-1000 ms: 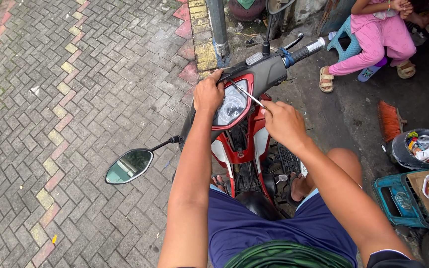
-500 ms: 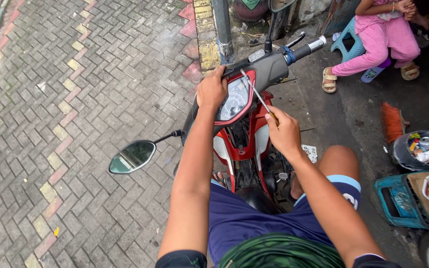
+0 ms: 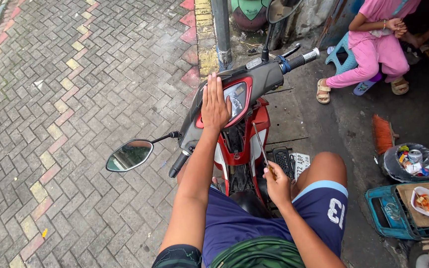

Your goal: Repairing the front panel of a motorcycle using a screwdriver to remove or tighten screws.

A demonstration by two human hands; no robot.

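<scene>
Left hand (image 3: 215,103) lies flat, fingers spread, pressing on red-and-grey scooter headlight cowl (image 3: 239,89), likely bracing it; right hand (image 3: 277,184) pinches thin metal screwdriver (image 3: 260,149) near lap, shaft pointing toward opened front panel.

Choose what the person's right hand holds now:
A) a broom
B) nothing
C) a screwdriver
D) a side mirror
C: the right hand grips the handle of a thin screwdriver whose shaft points up toward the scooter's open front, while the left hand lies flat on the instrument panel.
</scene>
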